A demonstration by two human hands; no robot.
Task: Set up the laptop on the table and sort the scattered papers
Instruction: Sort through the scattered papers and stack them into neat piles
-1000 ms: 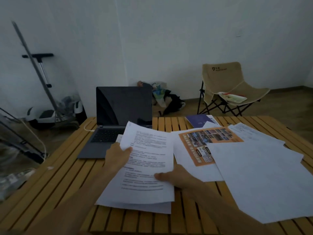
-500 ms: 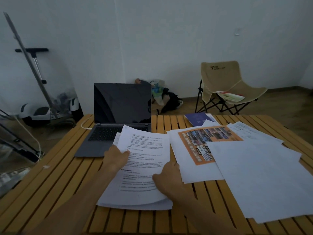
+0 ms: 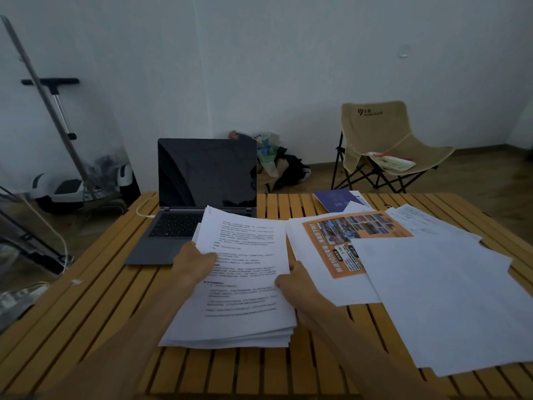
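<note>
A stack of printed white papers (image 3: 245, 284) lies in front of me on the slatted wooden table (image 3: 95, 295), its far edge overlapping the laptop's keyboard. My left hand (image 3: 193, 262) grips the stack's left edge, thumb on top. My right hand (image 3: 297, 287) holds the stack's right edge. The open grey laptop (image 3: 202, 194), screen dark, stands at the table's back left. To the right lie loose sheets: an orange flyer (image 3: 346, 235) on a white sheet, a large blank sheet (image 3: 450, 298) over it, and a printed sheet (image 3: 418, 220) behind.
A dark blue booklet (image 3: 336, 199) lies at the table's far edge. A white cable (image 3: 142, 210) runs from the laptop's left side. Behind the table stand a beige folding chair (image 3: 383, 140), bags (image 3: 274, 163) by the wall, and a white scooter (image 3: 72, 183).
The top sheets have come down onto the stack and its edges are now aligned. My right hand shifted from on top of the papers to the stack's right edge.
</note>
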